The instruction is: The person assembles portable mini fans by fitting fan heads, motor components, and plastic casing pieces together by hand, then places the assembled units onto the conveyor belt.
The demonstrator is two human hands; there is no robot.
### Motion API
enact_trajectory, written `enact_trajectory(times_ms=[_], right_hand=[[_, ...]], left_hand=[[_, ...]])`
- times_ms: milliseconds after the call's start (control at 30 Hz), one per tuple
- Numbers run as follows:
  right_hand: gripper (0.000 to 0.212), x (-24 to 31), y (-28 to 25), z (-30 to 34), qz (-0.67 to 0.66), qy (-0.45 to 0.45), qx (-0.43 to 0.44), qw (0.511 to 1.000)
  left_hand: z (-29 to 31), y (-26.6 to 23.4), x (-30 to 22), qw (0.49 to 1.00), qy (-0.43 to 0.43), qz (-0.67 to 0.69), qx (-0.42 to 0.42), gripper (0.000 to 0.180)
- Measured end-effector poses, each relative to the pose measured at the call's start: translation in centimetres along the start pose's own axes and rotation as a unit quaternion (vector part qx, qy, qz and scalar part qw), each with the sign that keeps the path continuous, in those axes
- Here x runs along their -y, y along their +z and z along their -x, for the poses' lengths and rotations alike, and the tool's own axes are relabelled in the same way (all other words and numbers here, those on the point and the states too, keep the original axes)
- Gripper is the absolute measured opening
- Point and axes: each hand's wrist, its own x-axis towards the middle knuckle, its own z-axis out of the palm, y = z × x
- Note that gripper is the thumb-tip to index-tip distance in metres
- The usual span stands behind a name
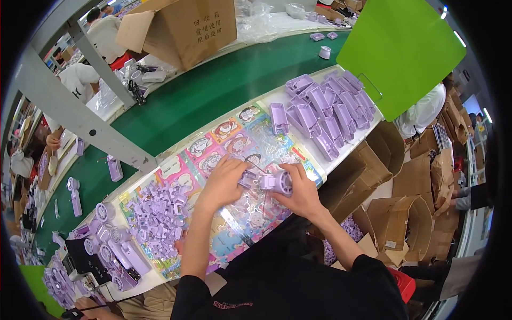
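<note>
My right hand (300,193) is closed around a round light-purple plastic part (282,183) that looks like a small fan head with a square block at its side. Opposite it, my left hand (226,182) curls over a small light-purple piece (247,178), its fingertips close to the block. Thin dark wires show between the two hands. Both hands are above a colourful cartoon-printed mat (221,234) under a glossy clear cover. Left of my left forearm lies a heap of small light-purple plastic pieces (157,216). Past my right hand, long light-purple housings (320,101) are piled up.
A green conveyor belt (213,88) runs beyond the table, with a cardboard box (184,32) on its far side. Round-headed purple units (114,250) crowd the left end. A grey metal post (80,101) and a bright green board (397,53) flank the workspace. Cardboard cartons (400,224) stand at right.
</note>
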Motion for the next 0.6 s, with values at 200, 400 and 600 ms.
enact_trajectory(times_ms=[200,400,600], right_hand=[[0.073,0.4,0.8,-1.6,0.051,-0.031,0.009,0.998],[0.07,0.7,0.7,-2.8,0.048,-0.13,-0.036,0.99],[0.07,0.8,0.6,-3.7,0.095,-0.17,-0.039,0.98]], left_hand=[[0.5,-0.3,0.0,0.998,-0.05,0.028,0.028,0.053],[0.2,-0.7,0.2,0.995,-0.063,0.068,0.041,0.058],[-0.3,-0.5,0.6,0.982,-0.079,0.169,0.039,0.059]])
